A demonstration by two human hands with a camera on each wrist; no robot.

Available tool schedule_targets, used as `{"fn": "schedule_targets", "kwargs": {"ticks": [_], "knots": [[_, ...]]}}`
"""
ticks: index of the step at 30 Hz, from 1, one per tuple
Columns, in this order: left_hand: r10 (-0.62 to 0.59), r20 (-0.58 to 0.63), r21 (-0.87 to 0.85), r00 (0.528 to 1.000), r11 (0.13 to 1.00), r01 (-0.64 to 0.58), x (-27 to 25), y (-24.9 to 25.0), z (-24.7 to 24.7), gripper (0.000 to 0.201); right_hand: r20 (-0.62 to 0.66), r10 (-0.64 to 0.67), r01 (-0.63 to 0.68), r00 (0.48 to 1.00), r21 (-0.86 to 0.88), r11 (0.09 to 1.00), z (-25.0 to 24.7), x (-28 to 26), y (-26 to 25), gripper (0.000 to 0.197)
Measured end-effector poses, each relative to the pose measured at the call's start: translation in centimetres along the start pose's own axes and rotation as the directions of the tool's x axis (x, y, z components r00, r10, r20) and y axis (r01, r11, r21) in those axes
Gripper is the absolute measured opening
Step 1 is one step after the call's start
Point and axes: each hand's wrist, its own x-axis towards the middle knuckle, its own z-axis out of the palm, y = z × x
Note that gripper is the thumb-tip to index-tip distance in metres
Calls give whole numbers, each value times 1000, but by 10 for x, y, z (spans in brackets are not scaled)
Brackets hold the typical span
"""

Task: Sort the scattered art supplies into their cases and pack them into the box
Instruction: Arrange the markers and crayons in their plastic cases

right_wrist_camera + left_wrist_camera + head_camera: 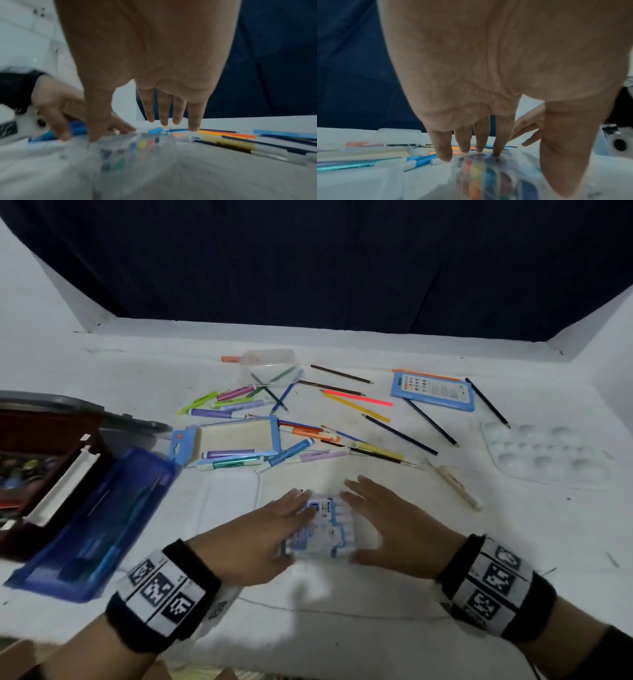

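Observation:
A small clear paint case (330,525) with a blue and white label lies on the white table near me. My left hand (291,518) lies along its left side, straight fingers resting on the lid. My right hand (363,518) flanks its right side, fingers straight and thumb touching the near edge. In the left wrist view the colour pans show through the case (488,174) under my fingertips (479,148). In the right wrist view, blurred, the case (123,147) sits below my thumb. Markers (219,402) and coloured pencils (356,398) are scattered behind.
An open blue cardboard marker box (236,440) lies behind the hands. A blue plastic case (99,525) leans on a dark storage box (41,460) at the left. A clear tub (269,364), blue flat pack (433,390), clear palette (548,453) and brush (452,484) lie beyond.

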Motion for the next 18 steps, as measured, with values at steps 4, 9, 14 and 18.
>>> {"fn": "schedule_targets", "kwargs": {"ticks": [4,9,14,18], "knots": [[34,46,211,998,976,-43,3,-3,13,87,79,26,-20,997,-66,998,14,7,-11,111],[57,-24,343,998,938,-45,9,4,23,80,48,85,-81,995,-77,994,11,10,-24,108],[89,-22,423,996,903,-72,10,3,12,81,-18,142,-143,990,-105,984,17,13,-36,103],[93,4,477,996,875,-83,11,3,12,81,-55,178,-182,982,-71,981,16,16,-36,104]]}}
